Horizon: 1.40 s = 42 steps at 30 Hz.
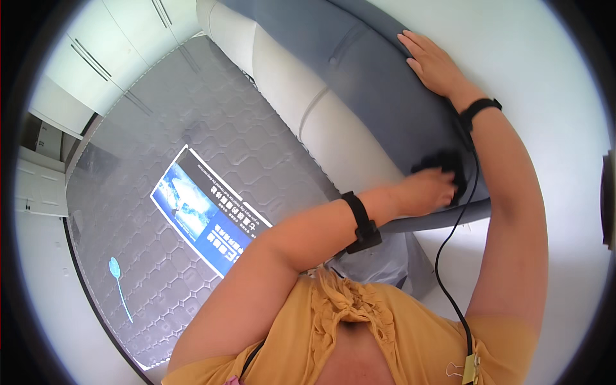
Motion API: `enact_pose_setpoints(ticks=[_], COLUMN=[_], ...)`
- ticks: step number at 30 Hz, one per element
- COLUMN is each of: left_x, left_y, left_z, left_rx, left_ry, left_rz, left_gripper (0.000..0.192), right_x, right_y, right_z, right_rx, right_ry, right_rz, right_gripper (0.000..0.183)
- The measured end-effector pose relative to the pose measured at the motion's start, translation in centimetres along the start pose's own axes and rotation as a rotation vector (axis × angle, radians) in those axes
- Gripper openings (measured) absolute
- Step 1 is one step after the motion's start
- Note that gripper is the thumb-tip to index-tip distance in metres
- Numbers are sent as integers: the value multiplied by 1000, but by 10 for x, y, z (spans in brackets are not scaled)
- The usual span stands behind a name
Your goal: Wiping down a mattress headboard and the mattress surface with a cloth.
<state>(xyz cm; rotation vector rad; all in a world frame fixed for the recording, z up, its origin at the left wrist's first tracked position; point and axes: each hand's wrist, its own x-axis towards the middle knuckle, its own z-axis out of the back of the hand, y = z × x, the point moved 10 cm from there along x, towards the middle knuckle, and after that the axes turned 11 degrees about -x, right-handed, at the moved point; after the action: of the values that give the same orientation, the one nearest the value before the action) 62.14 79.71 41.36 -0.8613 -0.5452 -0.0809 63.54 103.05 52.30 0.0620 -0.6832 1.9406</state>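
A long padded couch point(365, 82), grey on top with a pale front, runs along the white wall. My left hand point(428, 192) presses a dark, blurred bundle, seemingly a black cloth point(445, 166), onto the grey surface near the couch's close end. Its fingers are curled over the bundle. Farther along, my right hand point(433, 62) lies on the couch's wall-side edge with the thumb apart from the fingers and nothing held. Black straps circle both wrists, and a black cable point(442, 269) hangs from the right one.
Crumpled translucent plastic point(375, 264) sits below the couch's near end. A printed banner with writing point(207, 211) lies on the grey hexagon-patterned floor point(226, 120). Farther left is a thin light-blue long-stemmed item point(115, 272). White cabinets point(120, 43) line the far side.
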Motion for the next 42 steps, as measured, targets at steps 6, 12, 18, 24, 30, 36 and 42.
enact_pose_setpoints(ticks=[6, 12, 18, 24, 30, 36, 42], left_x=[-112, -284, -334, -271, -251, -293, -361], left_y=[1, 50, 32, -5, -16, 2, 24], left_z=[-81, -34, -28, -82, -73, -40, -24], left_rx=[-666, -815, -983, -958, -828, -772, -636], left_ry=[170, -502, -809, -543, -446, -633, -622], left_rz=[433, 1063, 1179, 925, 932, 1058, 1110], left_gripper=[28, 29, 27, 64, 63, 38, 31], right_x=[-9, -129, -292, -337, -342, -324, -261], right_y=[25, 156, 291, 343, 312, 225, 157], right_z=[13, 116, 10, -19, -39, 2, 141], right_rx=[-174, 427, 1143, 1770, 2003, 1630, 74], right_ry=[244, -122, 317, 341, 333, 41, -241], right_rz=[-41, 12, -316, -715, -961, -973, -340], right_gripper=[56, 50, 52, 52, 33, 33, 59])
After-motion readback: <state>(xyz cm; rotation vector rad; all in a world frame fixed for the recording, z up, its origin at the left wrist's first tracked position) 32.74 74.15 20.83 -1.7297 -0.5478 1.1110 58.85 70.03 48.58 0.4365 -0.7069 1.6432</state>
